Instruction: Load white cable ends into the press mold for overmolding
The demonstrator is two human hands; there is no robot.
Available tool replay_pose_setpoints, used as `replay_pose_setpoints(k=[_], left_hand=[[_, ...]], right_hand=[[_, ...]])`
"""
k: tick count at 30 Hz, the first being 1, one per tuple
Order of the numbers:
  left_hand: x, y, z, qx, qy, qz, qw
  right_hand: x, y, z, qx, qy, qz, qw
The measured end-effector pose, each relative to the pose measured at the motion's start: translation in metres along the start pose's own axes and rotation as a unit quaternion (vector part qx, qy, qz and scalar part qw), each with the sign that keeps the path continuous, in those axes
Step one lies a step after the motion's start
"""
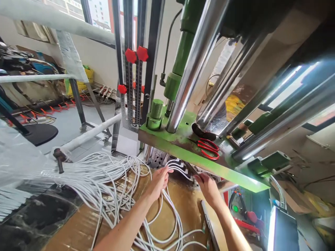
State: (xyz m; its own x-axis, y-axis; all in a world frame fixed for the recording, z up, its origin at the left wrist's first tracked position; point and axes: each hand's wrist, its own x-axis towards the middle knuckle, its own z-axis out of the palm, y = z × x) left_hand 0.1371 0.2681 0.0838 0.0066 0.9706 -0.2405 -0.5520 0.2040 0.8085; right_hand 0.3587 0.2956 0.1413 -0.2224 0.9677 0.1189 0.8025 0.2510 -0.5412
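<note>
My left hand (159, 180) is closed in a pinch on several white cables (171, 168). Their upper ends bend to the right into a dark metal fixture below the green machine plate (167, 144). From under the hand the same cables hang down and loop over the brown cardboard (146, 190). My right hand (208, 187) is beside the fixture's right side, with its fingers curled in at a dark edge. What those fingers grip is hidden. Red-handled scissors (209, 148) lie on the green plate above the right hand.
A large bundle of white cables (89, 177) spreads across the left. A long grey metal bar (209, 223) lies near my right forearm. Thick steel columns (188, 76) rise from the plate. At lower right are black-handled pliers (237, 202) and a bright lamp (272, 226).
</note>
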Motion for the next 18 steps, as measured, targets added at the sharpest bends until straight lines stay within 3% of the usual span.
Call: replay_pose_setpoints(k=[3,6,9,13,18], left_hand=[[-0.006,0.016,-0.006,0.056,-0.083,-0.051,0.994],[-0.019,0.029,0.000,0.134,-0.188,-0.111,0.967],[-0.034,0.031,0.012,0.217,-0.255,-0.136,0.932],[-0.050,0.027,0.023,0.288,-0.283,-0.154,0.902],[-0.066,0.026,0.033,0.348,-0.289,-0.145,0.880]], right_hand=[[-0.043,-0.001,-0.007,0.077,-0.040,0.050,0.995],[-0.087,0.001,-0.016,0.159,-0.057,0.108,0.980],[-0.123,0.009,-0.021,0.278,-0.072,0.181,0.941],[-0.157,0.022,-0.020,0.427,-0.069,0.245,0.868],[-0.182,0.026,-0.023,0.466,-0.064,0.243,0.849]])
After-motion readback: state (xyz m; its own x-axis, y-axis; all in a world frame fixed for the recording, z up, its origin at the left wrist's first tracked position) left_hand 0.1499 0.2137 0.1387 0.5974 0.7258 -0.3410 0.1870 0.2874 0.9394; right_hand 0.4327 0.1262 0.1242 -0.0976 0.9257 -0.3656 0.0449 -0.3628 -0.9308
